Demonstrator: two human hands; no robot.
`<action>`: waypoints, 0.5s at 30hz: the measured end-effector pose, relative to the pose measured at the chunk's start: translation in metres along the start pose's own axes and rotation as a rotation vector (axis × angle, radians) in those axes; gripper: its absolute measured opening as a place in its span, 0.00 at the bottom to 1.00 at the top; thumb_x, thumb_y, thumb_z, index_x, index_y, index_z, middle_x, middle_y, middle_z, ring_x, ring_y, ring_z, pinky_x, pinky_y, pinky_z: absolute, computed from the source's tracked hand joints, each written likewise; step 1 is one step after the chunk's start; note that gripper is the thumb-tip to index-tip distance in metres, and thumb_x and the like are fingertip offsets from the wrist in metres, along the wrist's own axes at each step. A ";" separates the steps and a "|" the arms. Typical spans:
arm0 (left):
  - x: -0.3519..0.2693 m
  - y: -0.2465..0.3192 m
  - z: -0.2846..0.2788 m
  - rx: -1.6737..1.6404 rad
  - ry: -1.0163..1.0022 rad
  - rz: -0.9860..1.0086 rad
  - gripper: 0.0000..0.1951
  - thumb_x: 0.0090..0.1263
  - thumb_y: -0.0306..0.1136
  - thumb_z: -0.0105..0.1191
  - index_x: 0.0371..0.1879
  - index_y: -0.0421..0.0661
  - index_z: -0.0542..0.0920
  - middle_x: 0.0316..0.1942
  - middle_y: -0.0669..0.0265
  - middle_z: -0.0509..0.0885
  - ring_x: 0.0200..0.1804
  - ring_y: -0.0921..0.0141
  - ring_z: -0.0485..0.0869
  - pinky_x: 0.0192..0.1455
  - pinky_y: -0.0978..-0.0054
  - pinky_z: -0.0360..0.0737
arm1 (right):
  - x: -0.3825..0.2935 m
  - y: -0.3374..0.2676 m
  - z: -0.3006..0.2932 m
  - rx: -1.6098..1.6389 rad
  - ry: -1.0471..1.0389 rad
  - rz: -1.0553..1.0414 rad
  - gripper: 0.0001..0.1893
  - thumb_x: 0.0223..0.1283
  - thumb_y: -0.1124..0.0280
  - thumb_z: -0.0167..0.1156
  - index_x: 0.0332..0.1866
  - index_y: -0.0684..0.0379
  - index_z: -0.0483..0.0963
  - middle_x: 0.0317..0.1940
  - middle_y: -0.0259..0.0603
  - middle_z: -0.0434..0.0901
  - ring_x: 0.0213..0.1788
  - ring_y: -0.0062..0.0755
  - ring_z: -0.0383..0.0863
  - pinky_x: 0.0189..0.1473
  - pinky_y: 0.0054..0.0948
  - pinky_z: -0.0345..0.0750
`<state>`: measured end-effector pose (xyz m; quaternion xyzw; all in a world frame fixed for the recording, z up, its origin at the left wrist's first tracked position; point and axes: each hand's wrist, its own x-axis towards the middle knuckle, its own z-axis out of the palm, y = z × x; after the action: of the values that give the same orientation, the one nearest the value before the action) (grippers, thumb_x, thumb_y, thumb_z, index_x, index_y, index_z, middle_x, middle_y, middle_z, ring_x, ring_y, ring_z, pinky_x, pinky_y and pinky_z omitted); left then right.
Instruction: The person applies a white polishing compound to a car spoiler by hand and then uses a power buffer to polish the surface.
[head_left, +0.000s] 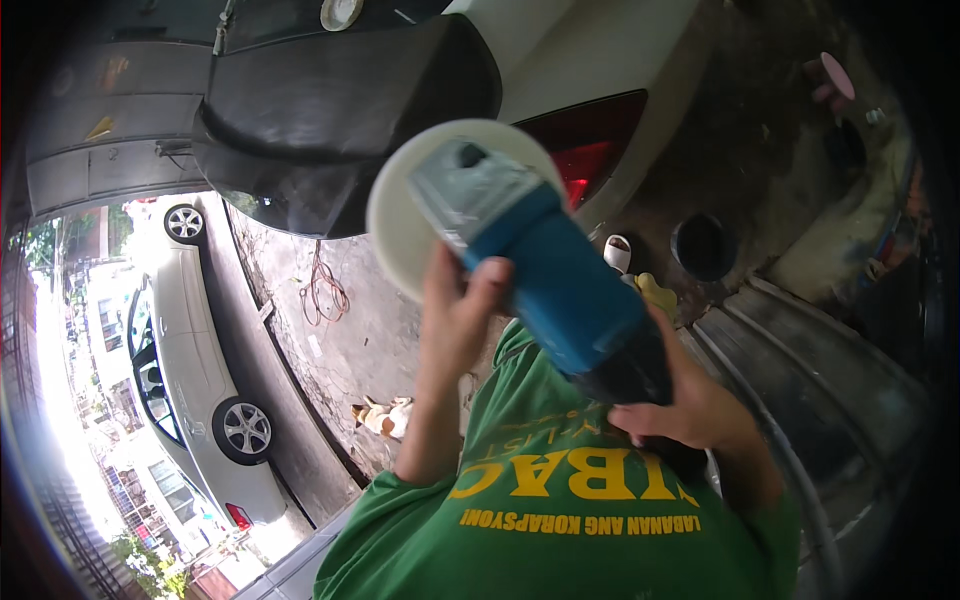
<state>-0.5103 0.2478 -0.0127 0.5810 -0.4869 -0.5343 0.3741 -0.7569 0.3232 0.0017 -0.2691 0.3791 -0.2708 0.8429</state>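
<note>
A blue angle polisher (566, 277) with a grey metal gear head and a dark rear end is held up before my chest. Its round, pale pad (397, 217) shows behind the head. My left hand (675, 405), at the picture's right, is around the dark rear end. At the gear-head end, my right hand (461, 307) grips the tool's side, with the thumb on the blue body; its other fingers are partly hidden. Beyond the pad are a dark car bumper or body panel (300, 112) and a red tail light (592, 150) on a light-coloured car.
A coiled cord (324, 292) and a brown-and-white dog (386, 417) lie on the concrete floor at the left. A dark bucket (703, 246) stands to the right, near a white slipper (617, 253). Another car (187, 322) is parked outside.
</note>
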 end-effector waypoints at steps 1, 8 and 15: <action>0.004 -0.002 -0.016 0.091 0.061 0.020 0.31 0.72 0.52 0.57 0.62 0.38 0.69 0.38 0.66 0.79 0.35 0.77 0.80 0.32 0.81 0.78 | 0.012 -0.006 0.004 0.006 0.012 0.001 0.55 0.56 0.74 0.68 0.79 0.55 0.32 0.47 0.45 0.73 0.29 0.25 0.78 0.31 0.27 0.78; -0.004 -0.012 -0.104 0.144 0.459 0.074 0.33 0.78 0.60 0.42 0.65 0.40 0.69 0.44 0.64 0.80 0.45 0.73 0.81 0.45 0.77 0.80 | 0.098 -0.015 0.035 -0.253 -0.301 -0.119 0.57 0.58 0.62 0.69 0.78 0.62 0.29 0.50 0.55 0.75 0.29 0.31 0.80 0.33 0.29 0.79; 0.000 -0.016 -0.063 0.136 0.442 0.025 0.32 0.77 0.54 0.48 0.69 0.41 0.66 0.42 0.64 0.78 0.40 0.75 0.76 0.42 0.78 0.76 | 0.064 -0.008 0.021 -0.050 -0.250 -0.021 0.58 0.55 0.67 0.71 0.79 0.58 0.31 0.54 0.50 0.72 0.33 0.29 0.80 0.33 0.28 0.79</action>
<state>-0.4461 0.2459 -0.0187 0.7017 -0.4350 -0.3555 0.4383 -0.7068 0.2803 -0.0126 -0.3257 0.2749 -0.2343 0.8738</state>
